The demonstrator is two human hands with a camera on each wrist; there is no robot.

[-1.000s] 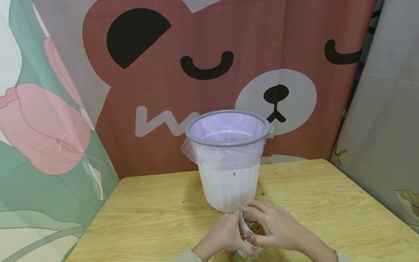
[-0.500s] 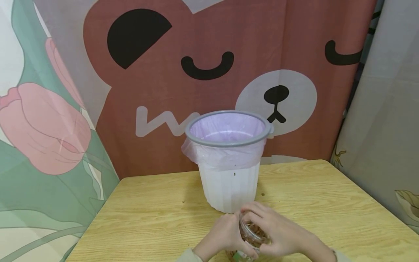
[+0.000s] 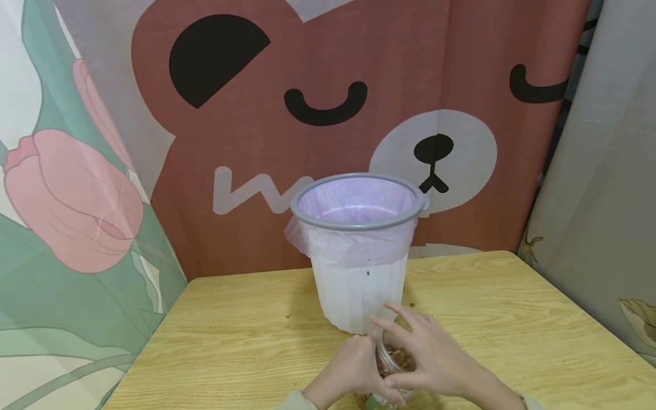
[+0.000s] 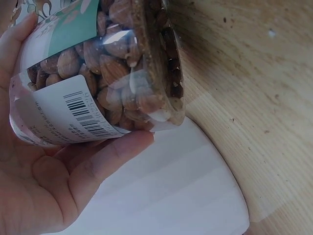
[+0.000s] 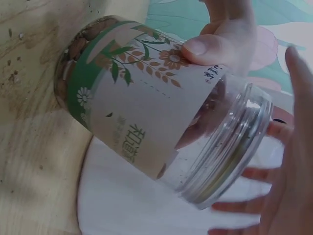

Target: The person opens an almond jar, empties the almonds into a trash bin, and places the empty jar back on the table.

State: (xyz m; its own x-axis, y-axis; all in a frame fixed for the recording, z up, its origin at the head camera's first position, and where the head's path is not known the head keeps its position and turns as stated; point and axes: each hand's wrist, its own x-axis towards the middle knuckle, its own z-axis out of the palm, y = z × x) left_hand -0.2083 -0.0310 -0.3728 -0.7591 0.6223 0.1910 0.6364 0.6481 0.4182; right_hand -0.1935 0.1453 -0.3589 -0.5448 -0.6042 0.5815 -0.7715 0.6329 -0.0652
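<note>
Jar: I see a clear plastic jar (image 5: 161, 117), round, with a threaded open mouth and a paper label printed with green leaves and daisies; it sits at the near table edge, just in front of the bin.
Jar contents: almonds (image 4: 124, 73), brown and ridged, packed against the wall and base.
Left hand: my left hand (image 3: 353, 367) is wrapped round the jar's side, thumb on the label, fingers under the barcode.
Right hand: my right hand (image 3: 435, 359) is spread at the jar's mouth, fingers straight, gripping nothing.
Bin: a white ribbed plastic bin (image 3: 359, 296) with a grey rim ring, lined with a thin lilac bag (image 3: 353, 202) folded over the edge; I cannot see its bottom.
Table: pale wood-grain table (image 3: 230, 336), smooth, with a few dark specks.
Backdrop: soft cloth printed with a brown bear (image 3: 318, 102).
</note>
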